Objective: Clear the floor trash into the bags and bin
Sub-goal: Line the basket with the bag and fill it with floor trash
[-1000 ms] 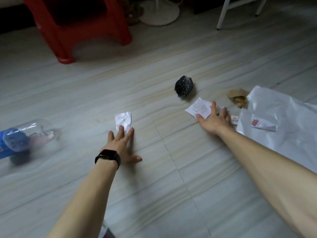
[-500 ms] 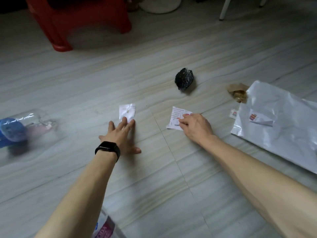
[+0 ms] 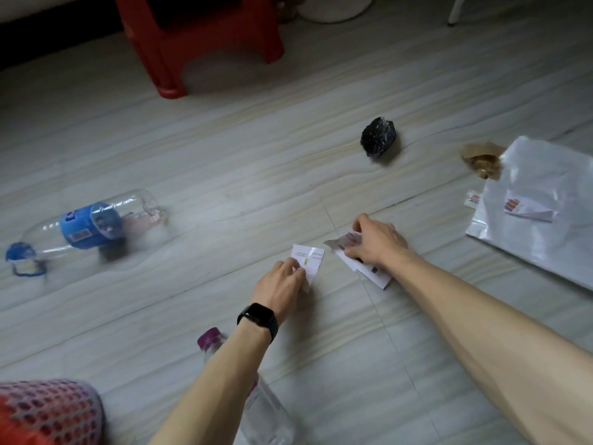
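A white plastic bag (image 3: 542, 248) is spread flat on the tiled floor (image 3: 224, 149) at the right. A clear blue-labelled bottle (image 3: 86, 226) is laid on its side at the left. A printed paper (image 3: 369, 269) is gripped on the floor by the curled fingers of the right hand (image 3: 375, 242). Just beside it, a smaller white slip (image 3: 310, 256) is pinched by the left hand (image 3: 280, 282). A black crumpled wad (image 3: 378, 136) is seen beyond them.
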A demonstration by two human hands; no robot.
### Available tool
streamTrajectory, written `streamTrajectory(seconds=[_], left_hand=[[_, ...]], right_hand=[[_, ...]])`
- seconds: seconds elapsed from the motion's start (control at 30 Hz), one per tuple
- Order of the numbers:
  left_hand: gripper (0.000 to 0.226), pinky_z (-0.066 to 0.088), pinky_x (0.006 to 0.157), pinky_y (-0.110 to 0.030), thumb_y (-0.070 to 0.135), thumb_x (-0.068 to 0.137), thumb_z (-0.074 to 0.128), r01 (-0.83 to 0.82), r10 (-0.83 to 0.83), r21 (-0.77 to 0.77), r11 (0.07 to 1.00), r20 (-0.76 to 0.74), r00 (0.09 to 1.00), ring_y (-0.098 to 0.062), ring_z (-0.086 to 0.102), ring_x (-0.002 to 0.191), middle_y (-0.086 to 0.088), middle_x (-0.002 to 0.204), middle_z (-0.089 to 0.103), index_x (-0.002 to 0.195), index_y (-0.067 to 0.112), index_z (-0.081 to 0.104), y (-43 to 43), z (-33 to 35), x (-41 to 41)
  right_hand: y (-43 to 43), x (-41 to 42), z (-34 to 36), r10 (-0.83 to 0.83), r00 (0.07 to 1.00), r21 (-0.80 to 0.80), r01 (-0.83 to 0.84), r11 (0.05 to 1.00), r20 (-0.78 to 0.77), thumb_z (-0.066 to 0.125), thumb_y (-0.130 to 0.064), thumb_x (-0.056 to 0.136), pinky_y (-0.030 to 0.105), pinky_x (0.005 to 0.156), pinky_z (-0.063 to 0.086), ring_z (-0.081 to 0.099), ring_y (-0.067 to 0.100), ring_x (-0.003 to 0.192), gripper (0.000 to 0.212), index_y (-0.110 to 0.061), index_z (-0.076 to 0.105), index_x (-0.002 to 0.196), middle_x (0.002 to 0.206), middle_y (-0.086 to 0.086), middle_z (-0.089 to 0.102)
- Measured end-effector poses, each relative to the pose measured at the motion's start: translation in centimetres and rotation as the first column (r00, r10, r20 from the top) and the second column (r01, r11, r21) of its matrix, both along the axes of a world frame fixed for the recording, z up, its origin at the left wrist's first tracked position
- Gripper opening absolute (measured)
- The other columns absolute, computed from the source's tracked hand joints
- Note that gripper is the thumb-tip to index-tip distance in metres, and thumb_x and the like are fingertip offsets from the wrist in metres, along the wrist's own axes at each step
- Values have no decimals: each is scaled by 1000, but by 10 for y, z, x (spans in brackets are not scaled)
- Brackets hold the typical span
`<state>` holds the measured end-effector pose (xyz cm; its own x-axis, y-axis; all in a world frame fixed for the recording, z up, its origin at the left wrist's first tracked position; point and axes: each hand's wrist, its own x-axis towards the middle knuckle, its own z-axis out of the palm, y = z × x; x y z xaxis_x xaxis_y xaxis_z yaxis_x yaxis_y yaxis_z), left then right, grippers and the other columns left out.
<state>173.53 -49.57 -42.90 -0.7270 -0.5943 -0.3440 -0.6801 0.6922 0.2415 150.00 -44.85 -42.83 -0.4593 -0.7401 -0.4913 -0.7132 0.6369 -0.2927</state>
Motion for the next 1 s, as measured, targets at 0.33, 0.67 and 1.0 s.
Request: streamTrajectory(seconds=[0.33,0.67,1.0], left_hand=[[44,38,71,-34,20,88,61,25,-21,-50,998,82,996,-28,49,112,-2,119,51,131,26,52,1,5,-13],[49,37,84,-29,25,83,69,-7,7,62,998,7,1000,-23,47,120,1,135,46,128,22,50,50,3,18],[20,37,66,-31,25,97,48,-31,29,24,999,110,994,-33,61,101,-7,112,66,111,21,61,55,15,28]], right_hand=[[69,38,7,-1,999,69,3,998,-38,62,-49,86,31,68,37,57,28,93,39,-23,38,69,102,2,63],[99,52,27,1,1000,206,-7,979,29,65,-33,77,30,67,41,58,28,90,17,-22,53,82,97,1,63],[98,55,49,-93,988,-41,99,994,127,68,-33,81,35,75,51,61,26,90,17,-21,56,85,95,1,67]])
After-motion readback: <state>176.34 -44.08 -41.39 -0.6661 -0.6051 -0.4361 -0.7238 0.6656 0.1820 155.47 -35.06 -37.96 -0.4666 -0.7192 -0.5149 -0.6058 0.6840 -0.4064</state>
